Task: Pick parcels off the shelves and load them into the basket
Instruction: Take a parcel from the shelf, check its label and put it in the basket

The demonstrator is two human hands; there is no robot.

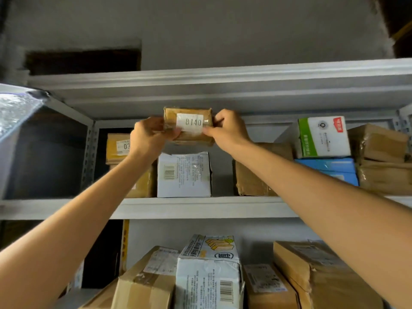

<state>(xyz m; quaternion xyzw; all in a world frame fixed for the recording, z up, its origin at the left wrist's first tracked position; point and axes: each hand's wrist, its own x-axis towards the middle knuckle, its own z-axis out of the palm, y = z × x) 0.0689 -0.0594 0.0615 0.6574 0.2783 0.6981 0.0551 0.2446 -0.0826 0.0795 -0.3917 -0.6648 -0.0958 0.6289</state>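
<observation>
- Both my bare forearms reach up toward grey metal shelving (200, 207).
- My left hand (149, 136) and right hand (227, 128) pinch opposite ends of a small brown parcel (189, 132) labelled 8140.
- It is held just under the upper shelf's front edge, above a white barcoded box (184, 175).

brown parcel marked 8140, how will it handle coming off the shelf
The brown parcel is probably light: fingertips of the left hand and right hand carry it. Its boxy corners suggest stiffness. The glossy tape may be slightly slippery.
</observation>
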